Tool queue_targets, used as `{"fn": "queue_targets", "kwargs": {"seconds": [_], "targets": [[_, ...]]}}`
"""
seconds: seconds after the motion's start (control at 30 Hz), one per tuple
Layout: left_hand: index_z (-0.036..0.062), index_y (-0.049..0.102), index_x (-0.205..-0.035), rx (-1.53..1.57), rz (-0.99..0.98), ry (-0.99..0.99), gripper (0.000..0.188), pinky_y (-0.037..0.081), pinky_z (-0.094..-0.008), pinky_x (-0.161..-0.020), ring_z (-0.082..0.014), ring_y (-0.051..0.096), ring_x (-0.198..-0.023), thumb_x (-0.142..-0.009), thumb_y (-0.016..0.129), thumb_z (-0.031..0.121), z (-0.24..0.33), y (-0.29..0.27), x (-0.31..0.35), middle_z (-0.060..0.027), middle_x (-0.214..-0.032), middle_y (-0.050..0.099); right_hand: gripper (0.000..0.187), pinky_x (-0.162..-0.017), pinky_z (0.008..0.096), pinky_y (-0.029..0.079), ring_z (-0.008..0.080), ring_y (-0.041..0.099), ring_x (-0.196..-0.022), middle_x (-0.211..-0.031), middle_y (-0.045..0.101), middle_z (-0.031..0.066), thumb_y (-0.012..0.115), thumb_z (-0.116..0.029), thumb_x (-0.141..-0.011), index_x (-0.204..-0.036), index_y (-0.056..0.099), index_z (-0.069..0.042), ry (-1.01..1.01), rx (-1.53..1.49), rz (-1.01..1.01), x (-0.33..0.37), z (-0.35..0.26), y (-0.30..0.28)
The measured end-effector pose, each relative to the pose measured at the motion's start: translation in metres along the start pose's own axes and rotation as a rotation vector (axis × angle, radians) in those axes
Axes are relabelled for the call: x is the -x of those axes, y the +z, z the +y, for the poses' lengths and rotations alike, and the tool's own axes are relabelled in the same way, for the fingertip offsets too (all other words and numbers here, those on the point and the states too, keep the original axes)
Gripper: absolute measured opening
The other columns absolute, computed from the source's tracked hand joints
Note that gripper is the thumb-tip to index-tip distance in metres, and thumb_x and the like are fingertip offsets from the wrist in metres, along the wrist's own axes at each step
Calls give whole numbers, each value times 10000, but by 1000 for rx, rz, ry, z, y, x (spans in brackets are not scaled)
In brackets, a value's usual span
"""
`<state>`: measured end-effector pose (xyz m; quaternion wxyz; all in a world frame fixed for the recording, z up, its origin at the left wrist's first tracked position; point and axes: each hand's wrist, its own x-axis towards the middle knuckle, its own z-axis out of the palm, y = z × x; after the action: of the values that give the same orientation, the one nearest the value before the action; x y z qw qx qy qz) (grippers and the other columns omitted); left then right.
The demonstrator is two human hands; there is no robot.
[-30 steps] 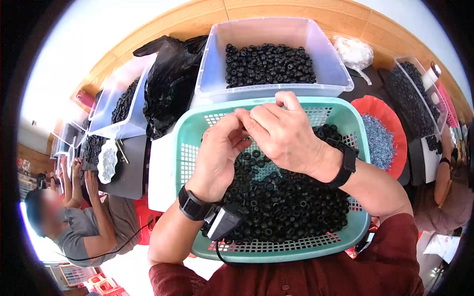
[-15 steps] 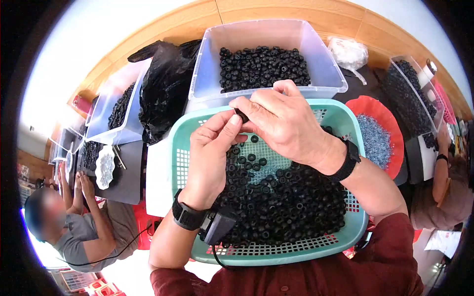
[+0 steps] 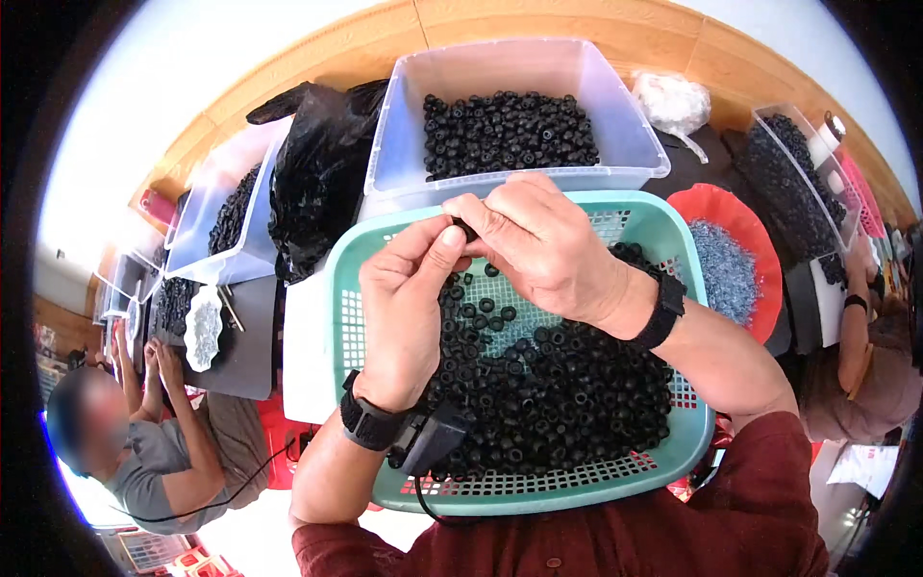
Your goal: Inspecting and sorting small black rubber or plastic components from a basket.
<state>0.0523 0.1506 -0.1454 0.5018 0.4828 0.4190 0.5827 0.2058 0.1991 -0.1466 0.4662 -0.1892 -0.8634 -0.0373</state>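
- One small black part [image 3: 465, 229] in the grip, mostly covered by fingers, held above the basket, near its far rim, left of mid-width.
- Left hand [image 3: 404, 298]: thumb and forefinger closed on that part, thumb on the near side.
- Right hand [image 3: 548, 255]: fingers curled in, fingertips up against the same part. Can't tell whether they pinch it too; the hand's own back covers the contact.
- Black wristbands on both wrists, left [image 3: 370, 423] and right [image 3: 663, 313]; a dark box-shaped device [image 3: 437, 438] sits beside the left one.
- Green basket [image 3: 538, 502] under both hands. Loose black rings [image 3: 548, 404] piled deepest toward its near edge, thinner toward the far edge, where mesh shows.
- Clear tub [image 3: 409, 178] just beyond the basket's far rim, more black pieces [image 3: 510, 135] inside.
- Red dish [image 3: 766, 255] just off the basket's far right corner, holding blue-grey bits [image 3: 721, 274].
- Black plastic bag [image 3: 322, 183] beyond the basket's far left corner.
- Co-worker in grey [image 3: 168, 471] at the left, by the dark table's near edge [image 3: 248, 380].
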Motion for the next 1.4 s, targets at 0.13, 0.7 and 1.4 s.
{"fn": "queue_targets", "kwargs": {"seconds": [0.13,0.7,1.4], "targets": [[-13,617,-1088,48,-8,-38,241,470,-245,-781,-100,595,-844,-920,551,147,0,0,-2,-47,-957,644,347,-739,350,419,225,530,-750,-769,485,57,644,-113,-728,-1042,558,9,-1,3,13,0,4,-1],[92,614,-1058,587,-324,-314,223,408,-356,-914,-139,556,-991,-903,576,248,2,-11,-6,-12,-1056,620,332,-722,305,374,190,538,-755,-849,545,25,688,-147,-739,-1054,625,-61,160,-274,89,-6,3,-7],[36,634,-1052,339,-260,-181,233,418,-280,-852,-105,561,-907,-902,583,206,8,-11,-7,-23,-1013,629,315,-797,338,375,186,549,-918,-964,566,17,677,-178,-738,-1032,612,-88,57,-196,42,-7,9,-6]]}}
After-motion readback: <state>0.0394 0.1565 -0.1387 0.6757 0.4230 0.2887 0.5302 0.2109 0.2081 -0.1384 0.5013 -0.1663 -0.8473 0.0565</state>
